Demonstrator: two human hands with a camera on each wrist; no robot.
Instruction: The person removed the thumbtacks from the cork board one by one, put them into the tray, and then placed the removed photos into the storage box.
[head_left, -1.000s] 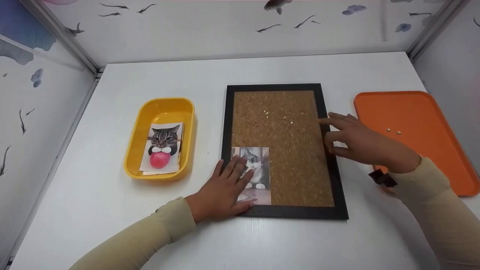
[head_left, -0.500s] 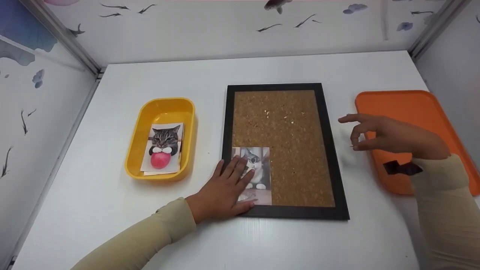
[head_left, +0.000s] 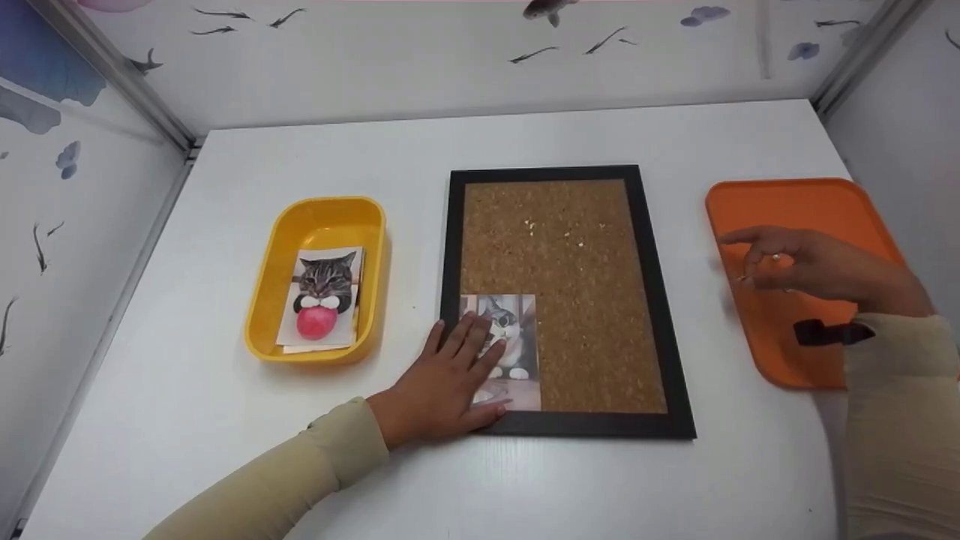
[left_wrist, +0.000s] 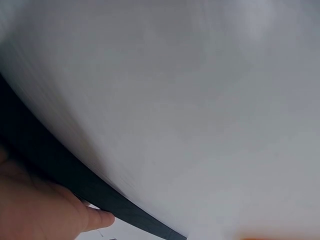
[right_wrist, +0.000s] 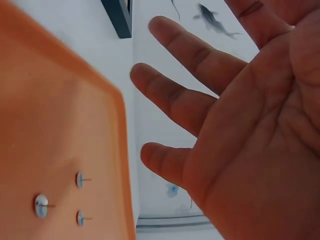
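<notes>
My left hand lies with its fingers spread over a cat photo, in the near left corner of a black-framed corkboard. Its thumb rests at the frame's near edge, also seen in the left wrist view beside the black frame. Part of the photo is hidden under the fingers. Over the left side of the orange tray, my right hand pinches a thumbtack between thumb and index finger, the other fingers extended. Loose thumbtacks lie point up on the tray in the right wrist view.
A yellow bin holding cat pictures stands left of the board. Several small shiny gold specks show on the upper cork. Patterned white walls enclose the white table at the back and sides.
My right hand has moved right, from the corkboard's right edge to over the orange tray. My left hand has stayed on the photo.
</notes>
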